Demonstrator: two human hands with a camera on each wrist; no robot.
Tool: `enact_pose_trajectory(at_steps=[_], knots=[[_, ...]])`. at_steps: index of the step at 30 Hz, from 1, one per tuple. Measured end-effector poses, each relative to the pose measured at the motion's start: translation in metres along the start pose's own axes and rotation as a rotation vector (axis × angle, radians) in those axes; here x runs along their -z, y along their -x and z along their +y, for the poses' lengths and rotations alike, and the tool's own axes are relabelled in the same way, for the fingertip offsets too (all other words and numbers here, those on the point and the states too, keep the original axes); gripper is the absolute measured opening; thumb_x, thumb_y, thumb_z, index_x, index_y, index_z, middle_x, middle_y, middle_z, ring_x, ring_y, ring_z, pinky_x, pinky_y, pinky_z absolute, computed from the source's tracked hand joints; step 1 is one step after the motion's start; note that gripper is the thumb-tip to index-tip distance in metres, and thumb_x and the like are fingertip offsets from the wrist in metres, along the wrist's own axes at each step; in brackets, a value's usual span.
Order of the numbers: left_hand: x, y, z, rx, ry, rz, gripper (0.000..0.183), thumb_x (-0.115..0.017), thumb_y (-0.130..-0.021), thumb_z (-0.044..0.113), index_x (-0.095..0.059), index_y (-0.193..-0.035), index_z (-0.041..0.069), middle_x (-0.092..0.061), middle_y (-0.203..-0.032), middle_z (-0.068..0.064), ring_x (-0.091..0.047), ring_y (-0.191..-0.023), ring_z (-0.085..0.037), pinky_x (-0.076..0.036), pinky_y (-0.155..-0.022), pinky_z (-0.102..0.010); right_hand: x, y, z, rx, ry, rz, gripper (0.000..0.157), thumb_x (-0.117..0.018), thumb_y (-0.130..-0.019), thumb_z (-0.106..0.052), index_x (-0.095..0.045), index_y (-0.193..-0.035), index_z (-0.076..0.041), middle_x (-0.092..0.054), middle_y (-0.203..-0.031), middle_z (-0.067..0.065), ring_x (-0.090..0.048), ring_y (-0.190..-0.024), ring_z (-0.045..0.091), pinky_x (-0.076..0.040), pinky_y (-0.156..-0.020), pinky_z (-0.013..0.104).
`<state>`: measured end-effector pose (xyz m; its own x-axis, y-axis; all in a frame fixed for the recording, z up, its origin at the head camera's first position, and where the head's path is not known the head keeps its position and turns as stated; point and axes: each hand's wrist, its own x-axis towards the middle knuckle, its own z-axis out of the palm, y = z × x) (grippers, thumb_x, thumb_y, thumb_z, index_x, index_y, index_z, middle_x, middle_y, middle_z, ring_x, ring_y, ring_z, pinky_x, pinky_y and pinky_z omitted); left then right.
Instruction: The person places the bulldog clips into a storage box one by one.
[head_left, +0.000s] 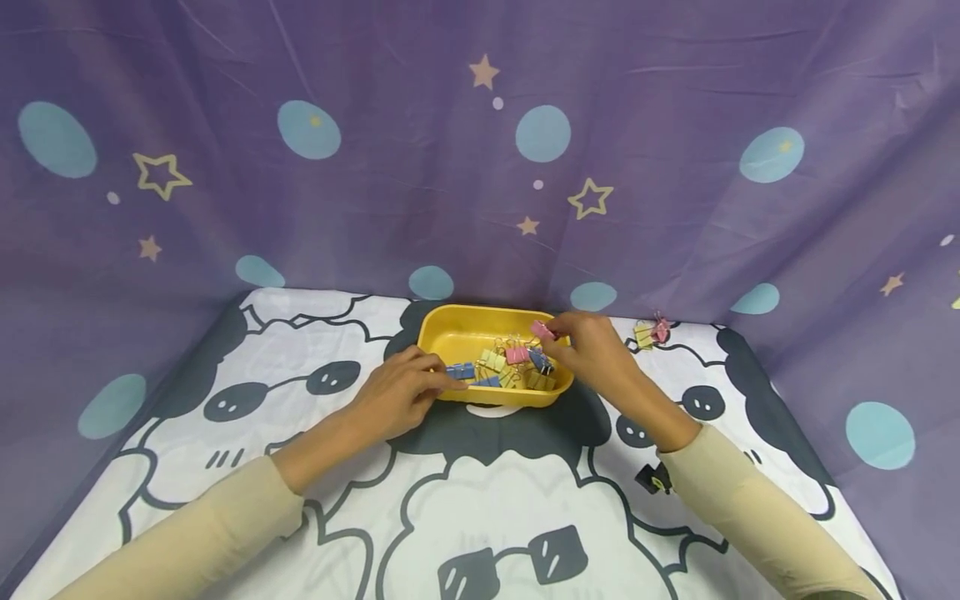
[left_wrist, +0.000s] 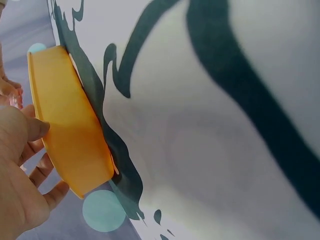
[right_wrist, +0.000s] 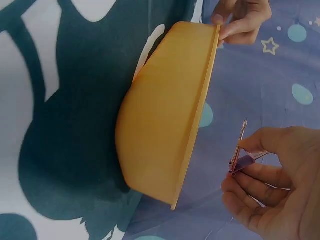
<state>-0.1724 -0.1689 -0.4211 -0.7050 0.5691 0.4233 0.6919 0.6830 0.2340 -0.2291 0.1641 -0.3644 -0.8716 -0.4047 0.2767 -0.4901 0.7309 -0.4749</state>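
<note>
A yellow plastic tray (head_left: pixel 487 308) stands near the back of the table. My left hand (head_left: pixel 401 392) grips its front left rim, thumb against the outer wall of the tray (left_wrist: pixel 75 130) in the left wrist view. Over the right end of the tray, my right hand (head_left: pixel 596 346) pinches a small pink binder clip (head_left: pixel 542 331). The right wrist view shows this binder clip (right_wrist: pixel 244 162) between thumb and fingers, its wire handles sticking out. Inside the tray lie several binder clips, among them a pink one (head_left: pixel 517 356), a yellow one (head_left: pixel 492 360) and a blue one (head_left: pixel 460 371).
To the right of the tray, a yellow binder clip (head_left: pixel 643 334) and a pink binder clip (head_left: pixel 661 328) lie close together on the table. A cloth (head_left: pixel 510 500) printed with sheep in sunglasses covers the tabletop. A purple curtain (head_left: pixel 420 167) hangs right behind the table.
</note>
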Motion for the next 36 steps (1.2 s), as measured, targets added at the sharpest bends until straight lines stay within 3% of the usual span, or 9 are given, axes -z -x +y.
enact_pose_trajectory(at_steps=[13,17,23,29,36], knots=[[0.002,0.008,-0.003,0.045,-0.002,-0.007,0.044,-0.078,-0.096,-0.003,-0.089,-0.123,0.03,-0.08,-0.108,0.005,-0.064,-0.105,-0.021,-0.057,-0.089,-0.041,-0.027,-0.019,-0.025,0.099,-0.012,-0.016,0.014,-0.08,-0.102,-0.015,-0.087,-0.107,-0.003,-0.084,-0.102,0.011,-0.075,-0.095,0.031,-0.062,-0.085,0.044],[0.002,0.008,-0.002,0.032,-0.005,-0.001,0.045,-0.078,-0.096,-0.004,-0.089,-0.123,0.029,-0.08,-0.108,0.005,-0.064,-0.105,-0.021,-0.057,-0.09,-0.041,-0.031,-0.021,-0.03,0.089,-0.011,-0.039,0.012,-0.08,-0.103,-0.017,-0.086,-0.101,-0.007,-0.083,-0.099,0.008,-0.07,-0.09,0.026,-0.06,-0.08,0.041],[-0.002,0.005,0.0,0.033,0.002,-0.005,0.044,-0.079,-0.097,-0.002,-0.089,-0.123,0.032,-0.079,-0.108,0.006,-0.063,-0.104,-0.02,-0.056,-0.09,-0.04,-0.032,-0.021,-0.034,0.065,0.001,-0.064,0.01,-0.081,-0.102,-0.014,-0.086,-0.105,-0.005,-0.084,-0.1,0.007,-0.072,-0.096,0.03,-0.06,-0.088,0.044],[-0.002,0.002,0.001,0.038,-0.011,-0.012,0.044,-0.08,-0.097,-0.001,-0.089,-0.123,0.033,-0.079,-0.108,0.006,-0.063,-0.104,-0.02,-0.056,-0.091,-0.04,-0.034,-0.025,-0.035,0.1,-0.002,-0.054,0.015,-0.079,-0.106,-0.018,-0.084,-0.097,-0.008,-0.079,-0.086,0.0,-0.065,-0.082,0.019,-0.053,-0.074,0.034],[0.002,0.0,0.002,0.026,-0.006,-0.02,0.043,-0.08,-0.097,-0.002,-0.089,-0.122,0.031,-0.079,-0.109,0.006,-0.064,-0.106,-0.02,-0.057,-0.092,-0.04,-0.039,-0.034,-0.036,0.098,-0.003,-0.035,0.016,-0.079,-0.106,-0.018,-0.084,-0.095,-0.008,-0.078,-0.082,0.001,-0.067,-0.076,0.015,-0.054,-0.071,0.03]])
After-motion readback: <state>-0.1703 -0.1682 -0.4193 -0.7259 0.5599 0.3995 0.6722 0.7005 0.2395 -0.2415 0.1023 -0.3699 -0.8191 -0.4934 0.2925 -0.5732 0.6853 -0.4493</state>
